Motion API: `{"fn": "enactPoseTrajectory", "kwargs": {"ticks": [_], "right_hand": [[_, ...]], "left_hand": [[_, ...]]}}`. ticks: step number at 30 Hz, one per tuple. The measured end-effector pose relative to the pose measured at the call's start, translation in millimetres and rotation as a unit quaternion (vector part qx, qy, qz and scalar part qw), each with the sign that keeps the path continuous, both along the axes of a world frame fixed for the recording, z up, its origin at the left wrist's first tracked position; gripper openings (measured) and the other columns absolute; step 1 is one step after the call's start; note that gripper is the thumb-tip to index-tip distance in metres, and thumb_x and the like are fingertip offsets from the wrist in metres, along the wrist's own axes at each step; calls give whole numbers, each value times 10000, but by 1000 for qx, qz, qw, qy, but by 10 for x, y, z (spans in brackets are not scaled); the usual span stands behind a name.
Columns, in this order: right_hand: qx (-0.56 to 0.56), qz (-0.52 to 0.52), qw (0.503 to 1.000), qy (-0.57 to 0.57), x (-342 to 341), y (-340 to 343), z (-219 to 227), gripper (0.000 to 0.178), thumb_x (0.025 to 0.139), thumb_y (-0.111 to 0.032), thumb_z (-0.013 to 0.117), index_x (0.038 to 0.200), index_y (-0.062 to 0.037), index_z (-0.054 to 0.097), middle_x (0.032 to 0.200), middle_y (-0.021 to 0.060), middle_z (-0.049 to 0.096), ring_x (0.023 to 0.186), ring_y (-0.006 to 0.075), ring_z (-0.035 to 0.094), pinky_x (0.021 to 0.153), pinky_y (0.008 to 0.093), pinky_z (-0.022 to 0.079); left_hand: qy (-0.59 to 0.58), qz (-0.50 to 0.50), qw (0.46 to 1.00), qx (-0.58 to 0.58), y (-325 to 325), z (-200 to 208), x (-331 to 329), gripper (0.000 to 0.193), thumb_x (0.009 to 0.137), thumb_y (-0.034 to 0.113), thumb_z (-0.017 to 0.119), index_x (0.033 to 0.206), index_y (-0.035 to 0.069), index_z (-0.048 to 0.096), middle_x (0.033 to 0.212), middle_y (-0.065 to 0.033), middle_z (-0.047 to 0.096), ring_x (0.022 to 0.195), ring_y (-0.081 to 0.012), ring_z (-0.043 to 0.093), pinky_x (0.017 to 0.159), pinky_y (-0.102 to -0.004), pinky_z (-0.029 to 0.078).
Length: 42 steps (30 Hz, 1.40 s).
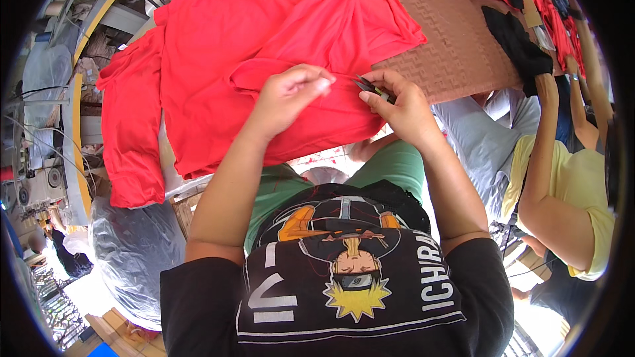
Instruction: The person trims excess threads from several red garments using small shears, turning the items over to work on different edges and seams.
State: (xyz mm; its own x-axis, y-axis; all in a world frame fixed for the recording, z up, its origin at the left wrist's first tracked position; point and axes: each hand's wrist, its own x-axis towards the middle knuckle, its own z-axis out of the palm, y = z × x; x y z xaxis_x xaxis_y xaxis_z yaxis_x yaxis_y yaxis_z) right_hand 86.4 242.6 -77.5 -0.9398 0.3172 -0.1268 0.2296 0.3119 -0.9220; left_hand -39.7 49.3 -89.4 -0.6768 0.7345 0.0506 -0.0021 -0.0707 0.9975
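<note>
A large red garment (218,59) lies spread over the table before me, with its lower edge hanging toward my lap. A long red sleeve (132,125) trails off to the left. My right hand (405,107) is closed around small thread snips (377,90), whose dark pointed blades angle up and left above the cloth. Just left of the blades, my left hand (290,100) hovers over the garment with thumb and fingers pinched together. Its fingertips are slightly blurred, and I cannot make out what lies between them.
A brown patterned cover (456,46) drapes the table at right. There a co-worker in a yellow shirt (575,185) reaches toward black cloth (516,39) and more red pieces. Sewing machinery (46,185) stands at far left, near a plastic-wrapped bundle (135,251).
</note>
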Motion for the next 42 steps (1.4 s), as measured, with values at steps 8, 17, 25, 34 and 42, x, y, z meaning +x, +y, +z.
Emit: {"fn": "enactPoseTrajectory", "kwargs": {"ticks": [8,17,25,34,42], "right_hand": [[16,-18,999,45,-30,-31,200,277,827,-138,733,1078,-45,661,902,56,695,754,126,604,691,284,482],[89,2,993,80,-266,-248,-52,198,812,-106,724,997,-47,685,780,106,667,621,160,594,620,300,477],[105,40,991,68,-204,-267,11,197,800,-92,717,990,-53,684,857,121,667,696,226,636,652,337,492],[242,72,960,124,-233,-310,-54,170,822,-152,675,972,-76,653,917,119,657,820,326,656,702,419,515],[250,66,958,123,-290,-350,-1,158,831,-166,662,967,-86,653,932,110,667,835,349,653,702,436,520]], "left_hand": [[36,81,996,-32,-113,165,16,157,874,152,701,921,4,676,931,-83,686,849,-170,646,783,-308,504],[397,135,887,-194,-21,-59,169,164,805,116,731,934,18,699,969,-99,692,873,-253,669,776,-321,530],[263,132,922,-251,-12,42,111,145,908,134,639,983,10,642,898,-137,703,812,-205,689,729,-298,519],[233,123,932,-247,-8,55,99,160,923,149,625,996,8,635,885,-135,702,820,-196,691,731,-302,516],[292,86,941,-148,-68,101,53,149,924,160,625,924,17,667,916,-119,687,868,-198,653,786,-312,496]]}}
